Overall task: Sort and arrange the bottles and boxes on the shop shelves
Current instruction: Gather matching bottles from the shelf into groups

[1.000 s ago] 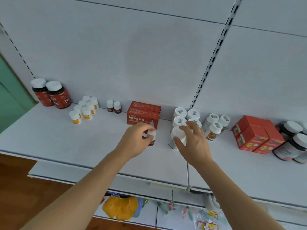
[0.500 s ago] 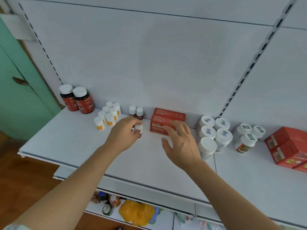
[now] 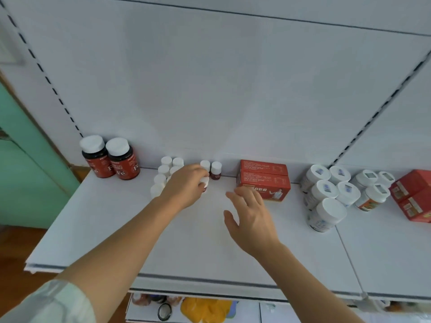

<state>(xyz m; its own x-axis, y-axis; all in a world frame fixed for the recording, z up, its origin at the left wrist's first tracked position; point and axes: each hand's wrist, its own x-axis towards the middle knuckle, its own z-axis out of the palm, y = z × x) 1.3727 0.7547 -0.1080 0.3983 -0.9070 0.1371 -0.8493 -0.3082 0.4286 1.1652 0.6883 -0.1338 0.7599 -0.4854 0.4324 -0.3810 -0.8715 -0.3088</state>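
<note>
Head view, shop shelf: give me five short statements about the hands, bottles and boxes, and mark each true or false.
1. The left hand holds a small white-capped bottle in its grip. True.
2. The right hand grips the red box. False: its fingers are spread and hold nothing, though the fingertips overlap the box's front edge.
3. Two large dark bottles stand at the left end of the shelf. True.
4. The red box lies left of the large dark bottles. False: it lies to their right, near the back panel.
5. The white tubs lie on their sides. False: they stand upright, caps up.
</note>
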